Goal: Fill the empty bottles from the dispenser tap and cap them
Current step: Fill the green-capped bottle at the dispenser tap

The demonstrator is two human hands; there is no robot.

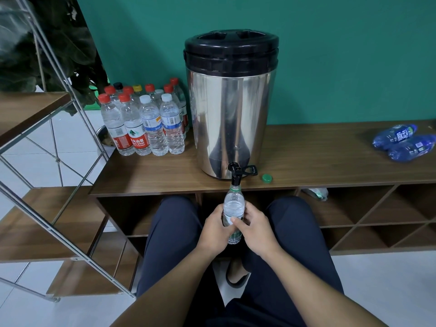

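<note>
Hands both hold my bottle [233, 208] under the tap [235, 176]: left hand [215, 228] and right hand [253, 228], fingers [238, 221] curled round it. Green cap [266, 177] lies on the table [318, 159]; flow unclear.

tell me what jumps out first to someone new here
The big steel dispenser standing on the wooden shelf. Below its tap, both hands, left and right, hold a clear bottle. A cluster of capped bottles stands left of the dispenser.
</note>
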